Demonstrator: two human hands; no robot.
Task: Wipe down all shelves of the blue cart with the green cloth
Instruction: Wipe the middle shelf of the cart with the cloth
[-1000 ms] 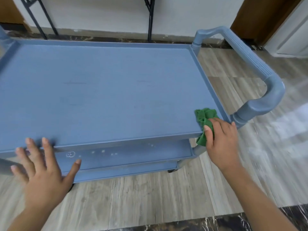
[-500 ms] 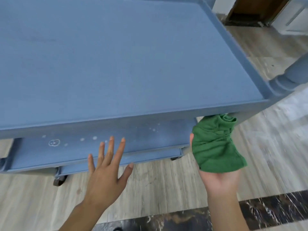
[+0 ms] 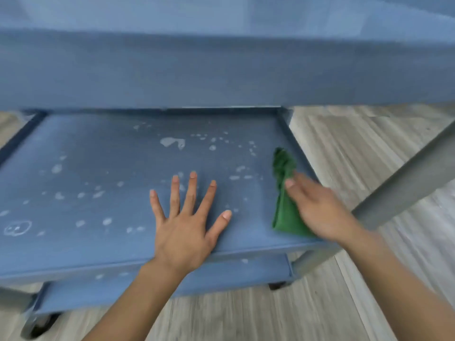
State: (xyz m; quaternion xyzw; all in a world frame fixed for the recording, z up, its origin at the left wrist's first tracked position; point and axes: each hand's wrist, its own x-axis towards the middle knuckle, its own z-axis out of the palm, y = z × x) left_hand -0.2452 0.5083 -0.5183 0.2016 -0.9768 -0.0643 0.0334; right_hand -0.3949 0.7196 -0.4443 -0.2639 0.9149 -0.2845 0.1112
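Green cloth (image 3: 285, 193) lies bunched at right end of middle shelf (image 3: 98, 168), long axis running front to back. Right hand (image 3: 317, 210) presses on it, fingers roughly straight, blurred. Left hand (image 3: 187, 225) splayed flat mid-shelf near the front edge, holding nothing. Pale spots (image 3: 172, 142) spread leftward across the shelf; sweep likely goes left. Top shelf (image 3: 221, 70) overhangs closely; left hand sits in that path.
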